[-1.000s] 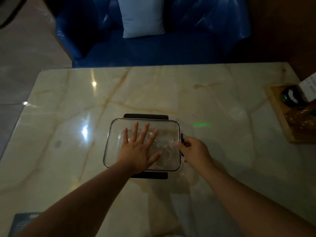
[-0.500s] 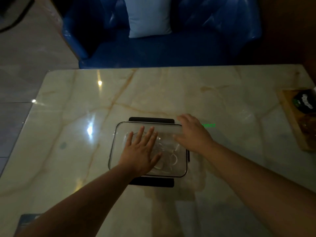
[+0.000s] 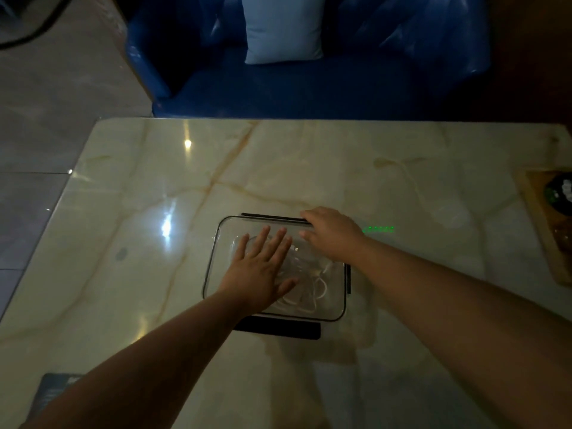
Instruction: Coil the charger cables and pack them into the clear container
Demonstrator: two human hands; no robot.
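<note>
Right hand [image 3: 332, 235] has moved from side clip [image 3: 349, 278] to far clip [image 3: 272, 216], fingers curled over it. Left hand [image 3: 260, 274] presses flat, fingers spread, on top of clear container [image 3: 208, 280]. Cables [image 3: 315, 292] coiled inside, beside left thumb. Near clip [image 3: 278, 330] sticks out below left wrist. Wooden tray [image 3: 541, 243] sits well right of the right hand.

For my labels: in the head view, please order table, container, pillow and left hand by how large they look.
1. table
2. container
3. pillow and left hand look about alike; the pillow is farther and cut off by the top edge, so I do not rank them.
</note>
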